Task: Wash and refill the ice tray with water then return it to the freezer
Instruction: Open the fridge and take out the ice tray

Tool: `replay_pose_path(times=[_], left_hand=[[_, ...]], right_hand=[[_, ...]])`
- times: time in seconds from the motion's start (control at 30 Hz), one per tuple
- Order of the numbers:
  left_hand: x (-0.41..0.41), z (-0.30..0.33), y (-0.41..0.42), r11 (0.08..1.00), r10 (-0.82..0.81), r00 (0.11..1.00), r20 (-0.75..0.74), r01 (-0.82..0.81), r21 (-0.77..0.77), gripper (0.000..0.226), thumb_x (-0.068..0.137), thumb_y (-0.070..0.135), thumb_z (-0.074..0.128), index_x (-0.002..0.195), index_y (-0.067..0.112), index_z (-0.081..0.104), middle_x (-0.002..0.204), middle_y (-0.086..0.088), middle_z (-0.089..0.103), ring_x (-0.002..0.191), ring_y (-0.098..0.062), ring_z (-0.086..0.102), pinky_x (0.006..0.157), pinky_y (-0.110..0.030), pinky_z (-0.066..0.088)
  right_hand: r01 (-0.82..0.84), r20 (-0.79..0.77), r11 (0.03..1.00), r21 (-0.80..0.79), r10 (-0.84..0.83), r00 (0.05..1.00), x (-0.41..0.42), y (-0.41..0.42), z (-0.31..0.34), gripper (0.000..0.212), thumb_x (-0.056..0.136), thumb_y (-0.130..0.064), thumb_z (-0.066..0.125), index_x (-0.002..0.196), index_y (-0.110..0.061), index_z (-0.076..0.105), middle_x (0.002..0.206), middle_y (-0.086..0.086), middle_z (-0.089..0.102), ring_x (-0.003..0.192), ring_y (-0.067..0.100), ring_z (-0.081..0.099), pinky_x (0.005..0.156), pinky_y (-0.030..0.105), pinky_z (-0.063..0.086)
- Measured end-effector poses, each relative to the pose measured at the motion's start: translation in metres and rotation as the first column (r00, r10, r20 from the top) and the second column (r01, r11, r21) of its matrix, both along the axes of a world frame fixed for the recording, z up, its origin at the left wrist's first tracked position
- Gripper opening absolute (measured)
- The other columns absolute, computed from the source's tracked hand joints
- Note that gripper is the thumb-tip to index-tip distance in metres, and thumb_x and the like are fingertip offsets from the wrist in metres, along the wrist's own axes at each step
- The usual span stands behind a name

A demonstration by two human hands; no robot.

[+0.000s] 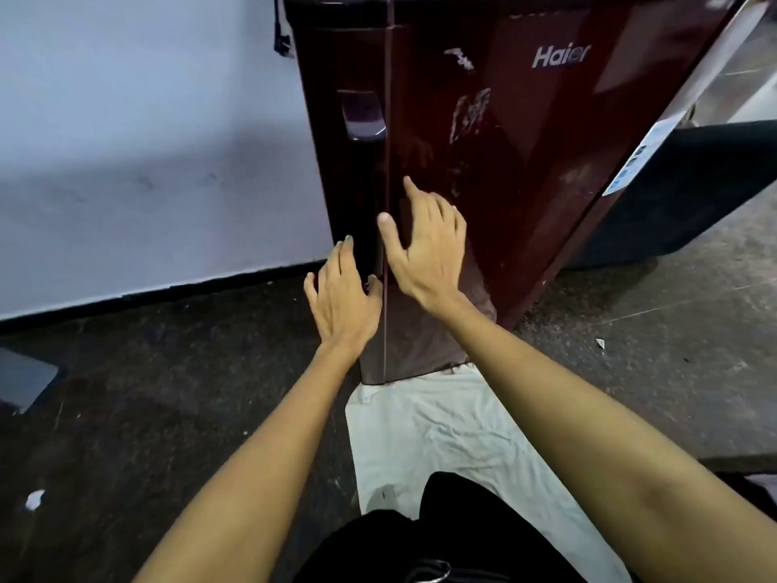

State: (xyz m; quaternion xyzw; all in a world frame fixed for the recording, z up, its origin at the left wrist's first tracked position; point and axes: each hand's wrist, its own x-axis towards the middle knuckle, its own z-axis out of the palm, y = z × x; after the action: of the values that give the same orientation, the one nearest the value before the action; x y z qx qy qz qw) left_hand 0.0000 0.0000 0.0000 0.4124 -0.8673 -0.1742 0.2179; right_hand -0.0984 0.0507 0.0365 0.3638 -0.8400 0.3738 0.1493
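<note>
dark trousers are filling the bottom of the view, nearest the camera, with a pale cloth spreading over the floor in front of them up to the foot of the fridge. both forearms are reaching forward over that cloth toward the fridge's closed door. the left hand is hovering just left of the door's opening edge, its fingers loosely spread and holding nothing; whether the tips are touching the dark side strip is hard to tell. the right hand is lying flat toward the door face just right of that same edge, fingers splayed wide, empty too, and seemingly pressing or about to press on the panel. the ice tray is not showing anywhere, so i cannot say where it is lying; judging by the task, it may be sitting behind this door in the freezer part. the door edge is running as a long vertical line right between the two hands, and the recessed handle is sitting well above the left fingers on the side strip. the left hand is looking nearer to that handle side, so it seems the better placed for pulling, while the right hand is sitting on the face that would be swinging outward.
</note>
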Motion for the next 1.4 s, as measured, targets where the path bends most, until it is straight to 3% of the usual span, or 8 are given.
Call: replay_pose_path(times=[0.17, 0.3, 0.57, 0.7, 0.9, 1.1, 1.23, 1.4], left_hand=[[-0.029, 0.000, -0.023, 0.940, -0.126, 0.982, -0.143, 0.164, 0.299, 0.061, 0.084, 0.048, 0.048, 0.134, 0.016, 0.033, 0.127, -0.006, 0.054, 0.103, -0.028, 0.060, 0.076, -0.045, 0.053], [-0.036, -0.013, -0.025, 0.917, -0.108, 0.976, -0.191, 0.172, 0.360, 0.046, 0.088, 0.042, 0.044, 0.119, 0.009, 0.050, 0.110, -0.010, 0.062, 0.086, -0.020, 0.060, 0.059, -0.027, 0.042], [-0.042, -0.024, -0.047, 0.931, -0.169, 0.971, -0.172, 0.214, 0.296, 0.041, 0.092, 0.040, 0.041, 0.113, 0.006, 0.050, 0.099, -0.011, 0.064, 0.080, -0.023, 0.061, 0.049, -0.021, 0.030], [-0.038, -0.021, -0.043, 0.917, -0.142, 0.970, -0.197, 0.204, 0.342, 0.041, 0.091, 0.043, 0.042, 0.121, 0.015, 0.044, 0.101, -0.001, 0.064, 0.084, -0.020, 0.061, 0.061, -0.031, 0.044], [-0.013, -0.010, -0.007, 0.890, -0.178, 0.963, -0.203, 0.245, 0.385, 0.037, 0.090, 0.040, 0.044, 0.120, 0.016, 0.043, 0.095, -0.003, 0.064, 0.082, -0.022, 0.061, 0.061, -0.032, 0.045], [0.035, -0.011, 0.057, 0.894, -0.177, 0.879, -0.444, 0.332, 0.301, 0.018, 0.091, 0.025, 0.054, 0.107, 0.015, 0.054, 0.095, 0.003, 0.064, 0.085, -0.014, 0.063, 0.070, -0.034, 0.052], [0.051, -0.021, 0.099, 0.962, -0.009, 0.838, -0.545, 0.156, 0.223, 0.036, 0.090, 0.026, 0.058, 0.120, 0.008, 0.048, 0.115, -0.003, 0.054, 0.102, -0.018, 0.055, 0.081, -0.033, 0.048], [0.054, -0.033, 0.137, 0.913, -0.012, 0.926, -0.376, 0.163, 0.374, 0.081, 0.082, 0.045, 0.061, 0.145, 0.014, 0.020, 0.149, -0.006, 0.029, 0.135, -0.024, 0.034, 0.108, -0.047, 0.032]], right_hand=[[-0.108, 0.178, 0.979, -0.174, 0.139, 0.974, 0.009, -0.029, 0.021, 0.065, 0.091, -0.051, 0.050, 0.142, -0.013, 0.038, 0.128, 0.001, 0.062, 0.115, 0.017, 0.059, 0.096, 0.034, 0.046], [-0.153, 0.410, 0.942, -0.300, 0.271, 0.871, 0.018, -0.043, 0.018, 0.065, 0.090, -0.052, 0.052, 0.140, -0.015, 0.034, 0.132, 0.003, 0.058, 0.119, 0.018, 0.057, 0.097, 0.038, 0.049], [-0.079, 0.433, 0.929, -0.361, 0.242, 0.868, 0.021, -0.048, 0.013, 0.053, 0.091, -0.041, 0.054, 0.131, -0.008, 0.042, 0.119, 0.005, 0.063, 0.109, 0.016, 0.061, 0.091, 0.039, 0.053], [-0.066, 0.443, 0.945, -0.321, 0.212, 0.871, 0.023, -0.045, 0.019, 0.057, 0.091, -0.043, 0.054, 0.134, -0.009, 0.039, 0.123, 0.007, 0.062, 0.111, 0.019, 0.061, 0.091, 0.041, 0.053], [-0.021, 0.415, 0.939, -0.344, 0.172, 0.894, 0.046, -0.009, 0.023, 0.040, 0.093, -0.034, 0.055, 0.125, -0.013, 0.045, 0.107, 0.000, 0.065, 0.095, 0.013, 0.064, 0.081, 0.037, 0.055], [0.003, 0.398, 0.936, -0.353, 0.147, 0.906, 0.063, 0.057, 0.018, 0.029, 0.091, -0.029, 0.057, 0.114, -0.014, 0.048, 0.093, -0.008, 0.061, 0.082, 0.006, 0.060, 0.069, 0.020, 0.047], [0.013, 0.373, 0.924, -0.381, 0.140, 0.917, 0.067, 0.109, 0.014, 0.026, 0.091, -0.026, 0.058, 0.111, -0.011, 0.050, 0.095, -0.006, 0.063, 0.085, 0.008, 0.061, 0.074, 0.026, 0.050], [0.086, 0.390, 0.903, -0.420, 0.095, 0.916, 0.073, 0.168, 0.009, 0.036, 0.092, -0.028, 0.057, 0.122, -0.009, 0.050, 0.103, -0.002, 0.065, 0.094, 0.012, 0.063, 0.082, 0.038, 0.053]])
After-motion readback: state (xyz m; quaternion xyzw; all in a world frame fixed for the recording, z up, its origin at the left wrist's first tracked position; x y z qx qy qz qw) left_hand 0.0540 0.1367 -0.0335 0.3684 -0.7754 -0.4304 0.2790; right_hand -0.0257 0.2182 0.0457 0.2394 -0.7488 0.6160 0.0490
